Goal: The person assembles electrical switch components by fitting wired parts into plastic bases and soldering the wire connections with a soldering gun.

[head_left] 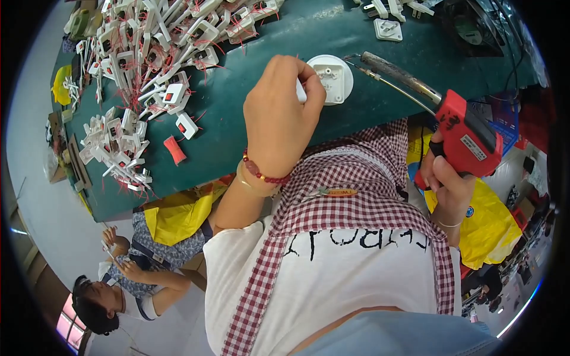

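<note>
My left hand (279,110) is closed with its fingers pinched on a small white plastic piece (301,92), mostly hidden behind the fingers. Beside those fingertips, a square white plug housing (332,83) lies open side up on a round white base (346,70). My right hand (448,184) is wrapped round the handle of a red soldering gun (469,136). Its long metal barrel and thin feed tube point left, with the tip just right of the round base, apart from it.
A large heap of white plug parts with red wires (160,47) covers the table's left side. Nearby lie a smaller pile (122,148) and a red bundle (174,151). More white plug parts (388,29) sit at the back. A co-worker (130,273) handles something at lower left.
</note>
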